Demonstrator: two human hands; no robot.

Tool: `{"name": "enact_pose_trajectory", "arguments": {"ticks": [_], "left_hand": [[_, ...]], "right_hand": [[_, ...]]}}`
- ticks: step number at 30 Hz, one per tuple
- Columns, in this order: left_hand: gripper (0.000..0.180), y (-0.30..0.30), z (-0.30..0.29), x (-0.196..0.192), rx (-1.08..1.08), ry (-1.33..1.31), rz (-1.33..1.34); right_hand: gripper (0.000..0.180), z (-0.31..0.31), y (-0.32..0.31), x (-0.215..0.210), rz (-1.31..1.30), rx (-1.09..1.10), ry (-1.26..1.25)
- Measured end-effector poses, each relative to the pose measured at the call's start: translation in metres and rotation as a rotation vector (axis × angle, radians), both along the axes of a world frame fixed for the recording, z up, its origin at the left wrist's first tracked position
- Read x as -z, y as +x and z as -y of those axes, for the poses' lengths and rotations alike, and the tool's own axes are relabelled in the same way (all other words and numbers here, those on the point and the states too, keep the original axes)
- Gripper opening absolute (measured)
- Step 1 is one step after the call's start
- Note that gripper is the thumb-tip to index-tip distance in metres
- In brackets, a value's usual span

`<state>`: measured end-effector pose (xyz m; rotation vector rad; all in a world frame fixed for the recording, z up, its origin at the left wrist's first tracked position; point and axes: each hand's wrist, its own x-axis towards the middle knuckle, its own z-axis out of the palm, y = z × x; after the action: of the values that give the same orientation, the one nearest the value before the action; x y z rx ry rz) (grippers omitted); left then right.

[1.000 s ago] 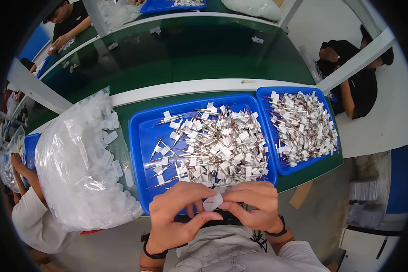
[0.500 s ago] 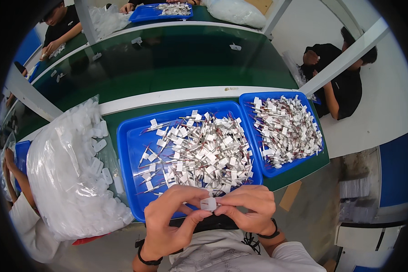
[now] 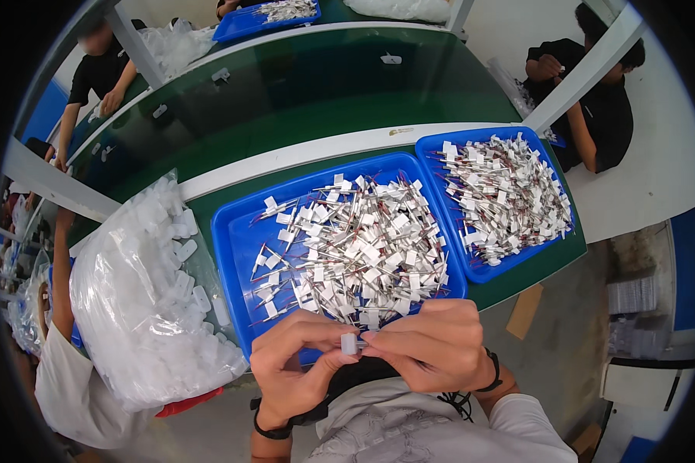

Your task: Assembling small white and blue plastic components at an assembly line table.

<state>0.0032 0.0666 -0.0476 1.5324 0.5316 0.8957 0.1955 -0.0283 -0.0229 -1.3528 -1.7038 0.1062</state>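
Observation:
Close to my body, both hands meet over the near edge of a blue tray. My left hand (image 3: 297, 369) is closed, pinching a small whitish plastic housing (image 3: 350, 344) between thumb and index finger. My right hand (image 3: 434, 349) is closed too, its fingertips against the housing's right side on a thin greyish stem, mostly covered by the fingers. Just beyond lies the large blue tray (image 3: 235, 266), holding a heap of slim silvery parts (image 3: 355, 247) with white tags and dark red wires. To the left, a clear plastic bag (image 3: 143, 301) bulges with similar whitish housings, some spilling from its mouth.
A second blue tray (image 3: 483, 272) of the same tagged parts adjoins on the right. Beyond a white rail (image 3: 301, 156) runs a green belt (image 3: 286, 89) with scattered white pieces. White posts (image 3: 591, 73) rise at both sides. Co-workers sit far left, near left and right.
The housing has turned in my fingers, from its broad face to a narrower side. My right hand's fingers have curled in more. The whole view has shifted slightly.

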Motion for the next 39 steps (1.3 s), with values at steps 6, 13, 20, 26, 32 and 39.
{"name": "enact_pose_trajectory", "arguments": {"ticks": [6,13,20,26,32,39], "left_hand": [[0.022,-0.002,-0.001,-0.007,0.04,0.032,-0.095],[0.02,-0.031,-0.037,-0.051,0.146,-0.092,-0.437],[0.031,-0.012,-0.146,-0.05,-0.648,0.825,-0.642],[0.016,-0.02,-0.12,-0.006,-0.183,0.568,-1.128],[0.014,-0.001,-0.122,0.011,-0.291,0.588,-1.093],[0.015,-0.007,-0.124,0.015,-0.149,0.575,-1.093]], "right_hand": [[0.018,-0.007,0.007,-0.004,-0.075,-0.122,-0.081],[0.041,0.004,0.017,-0.004,-0.356,-0.04,-0.358],[0.025,0.017,0.027,0.023,-0.403,0.046,-0.398],[0.018,0.022,0.032,0.022,-0.376,0.025,-0.396],[0.015,0.02,0.031,0.022,-0.385,-0.028,-0.346],[0.013,0.022,0.031,0.024,-0.314,-0.032,-0.328]]}}
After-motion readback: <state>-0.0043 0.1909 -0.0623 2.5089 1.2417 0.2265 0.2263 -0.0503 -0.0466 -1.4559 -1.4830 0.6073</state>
